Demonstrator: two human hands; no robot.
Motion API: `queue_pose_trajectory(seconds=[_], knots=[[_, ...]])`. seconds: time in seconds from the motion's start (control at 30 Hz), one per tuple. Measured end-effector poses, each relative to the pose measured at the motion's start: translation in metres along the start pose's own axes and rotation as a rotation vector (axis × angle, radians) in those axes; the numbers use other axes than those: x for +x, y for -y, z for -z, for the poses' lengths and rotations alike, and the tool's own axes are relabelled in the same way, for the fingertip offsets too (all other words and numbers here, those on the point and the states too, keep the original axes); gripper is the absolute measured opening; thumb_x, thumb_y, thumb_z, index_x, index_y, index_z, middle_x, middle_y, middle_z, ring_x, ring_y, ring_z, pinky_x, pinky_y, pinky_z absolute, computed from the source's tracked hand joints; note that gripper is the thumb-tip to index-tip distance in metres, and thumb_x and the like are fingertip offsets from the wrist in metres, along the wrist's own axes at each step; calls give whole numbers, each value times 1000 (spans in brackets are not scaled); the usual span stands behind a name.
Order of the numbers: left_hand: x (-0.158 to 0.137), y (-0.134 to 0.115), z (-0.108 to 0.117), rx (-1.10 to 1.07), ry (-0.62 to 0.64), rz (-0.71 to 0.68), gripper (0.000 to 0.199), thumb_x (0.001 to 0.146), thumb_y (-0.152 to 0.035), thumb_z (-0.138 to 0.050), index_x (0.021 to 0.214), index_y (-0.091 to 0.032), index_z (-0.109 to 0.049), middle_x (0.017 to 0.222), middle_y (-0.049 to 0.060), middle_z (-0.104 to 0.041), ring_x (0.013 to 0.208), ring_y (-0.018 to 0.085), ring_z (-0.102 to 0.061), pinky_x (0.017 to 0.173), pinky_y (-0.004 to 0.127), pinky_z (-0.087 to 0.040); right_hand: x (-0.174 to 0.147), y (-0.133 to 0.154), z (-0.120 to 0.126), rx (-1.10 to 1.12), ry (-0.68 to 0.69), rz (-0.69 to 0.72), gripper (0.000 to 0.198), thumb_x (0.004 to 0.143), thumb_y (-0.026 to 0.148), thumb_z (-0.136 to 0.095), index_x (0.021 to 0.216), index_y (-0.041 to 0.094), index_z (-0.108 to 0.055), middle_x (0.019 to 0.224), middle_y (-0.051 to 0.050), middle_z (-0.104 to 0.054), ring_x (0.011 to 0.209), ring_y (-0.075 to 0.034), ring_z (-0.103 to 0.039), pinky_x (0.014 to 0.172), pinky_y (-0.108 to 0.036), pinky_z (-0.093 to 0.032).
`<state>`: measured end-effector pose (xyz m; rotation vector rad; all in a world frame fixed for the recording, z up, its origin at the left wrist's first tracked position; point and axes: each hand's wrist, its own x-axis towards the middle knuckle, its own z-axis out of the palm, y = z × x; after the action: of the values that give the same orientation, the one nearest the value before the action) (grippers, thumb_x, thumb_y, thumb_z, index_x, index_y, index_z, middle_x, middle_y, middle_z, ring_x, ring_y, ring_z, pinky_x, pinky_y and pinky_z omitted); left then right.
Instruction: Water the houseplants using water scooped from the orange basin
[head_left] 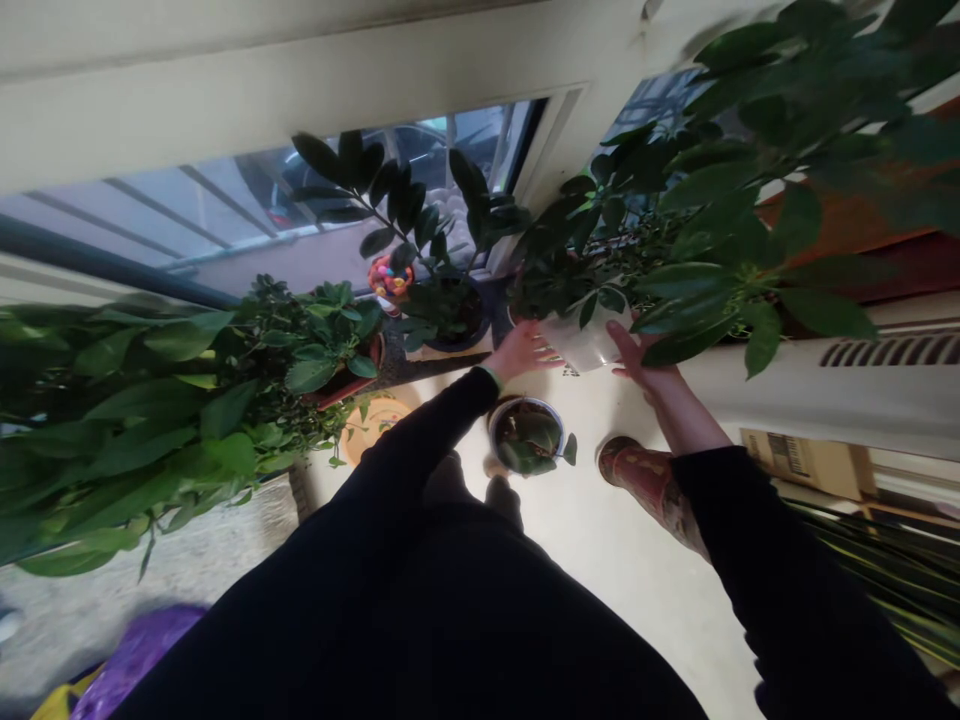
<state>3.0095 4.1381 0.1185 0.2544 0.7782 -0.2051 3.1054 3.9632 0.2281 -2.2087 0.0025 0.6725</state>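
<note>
A whitish, slightly see-through plant pot [583,345] is between my two hands, below leafy stems at the window. My left hand [521,352] presses its fingers along the pot's left side. On the other side my right hand [643,362] grips it, thumb up near the rim and fingers partly hidden. Leaves cover part of the pot's top. Just below, on the floor, stands a round pot [526,402] with a few broad dark leaves. A dark-leaved plant [409,205] stands on the sill left of my left hand.
Bushy potted plants [150,400] crowd the left side. An orange round dish [371,425] lies near the sill, and a colourful small ornament [390,278] stands on it. A reddish tall vase [637,470] is on the floor at right. Large overhanging leaves [705,280] reach over my right hand.
</note>
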Motion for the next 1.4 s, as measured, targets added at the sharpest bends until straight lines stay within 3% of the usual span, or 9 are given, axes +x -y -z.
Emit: queue_pose_trajectory(seconds=[0.1,0.33,0.53,0.7,0.87,0.97,1.1,1.23,1.4], knots=[[1,1,-1,38,-7,-12,40,105,-38,-60,140,-24,-73,136,17,-81,138,37,-75,131,66,-55,1,-11,1,-6,-30,-6,72,102,54,-83,168,34,-63,175,-15,-61,137,-37,-77,95,-52,-76],[-3,11,3,289,-22,-169,38,110,-48,-57,135,-30,-79,154,11,-79,155,35,-66,134,59,-53,-11,-36,-3,152,4,-191,67,104,76,-70,162,42,-64,164,-11,-69,108,-25,-84,83,-38,-77],[-36,26,2,521,102,-396,36,109,-52,-62,128,-33,-86,167,5,-74,162,39,-58,139,64,-41,-24,-59,-6,421,123,-347,58,115,68,-49,168,45,-52,160,-12,-70,122,-24,-83,97,-42,-73],[-43,52,11,576,64,-548,45,110,-43,-59,150,-33,-79,173,7,-68,166,45,-53,134,68,-46,-26,-88,-9,492,195,-329,69,102,82,-60,156,41,-57,149,-13,-73,133,-32,-79,104,-54,-71],[-50,91,33,562,-70,-600,58,101,-32,-68,158,-25,-76,174,12,-67,163,44,-57,135,62,-49,-45,-137,-18,701,236,-340,58,89,73,-80,133,37,-64,125,-7,-73,117,-27,-80,102,-49,-72],[-62,117,57,587,-52,-686,65,95,-38,-80,157,-19,-76,177,16,-65,168,43,-52,143,59,-40,-62,-175,-28,810,233,-388,53,84,65,-85,123,36,-65,119,-5,-74,108,-26,-81,98,-47,-74],[-82,163,109,604,-95,-761,66,94,-44,-85,154,-18,-79,176,16,-65,173,42,-47,149,55,-27,-84,-230,-46,796,356,-407,44,86,60,-86,120,39,-69,122,-3,-80,120,-28,-81,105,-54,-72],[-104,213,172,480,-283,-663,65,95,-39,-86,157,-22,-77,176,15,-65,174,42,-46,145,58,-34,-102,-281,-83,687,437,-495,40,83,57,-87,115,36,-73,123,-5,-85,125,-31,-81,107,-53,-72],[-130,253,246,379,-630,-544,61,98,-30,-80,157,-17,-73,167,20,-72,157,38,-65,135,56,-48,-120,-324,-157,550,497,-605,40,78,51,-89,106,32,-66,99,-1,-80,95,-23,-82,88,-40,-74]])
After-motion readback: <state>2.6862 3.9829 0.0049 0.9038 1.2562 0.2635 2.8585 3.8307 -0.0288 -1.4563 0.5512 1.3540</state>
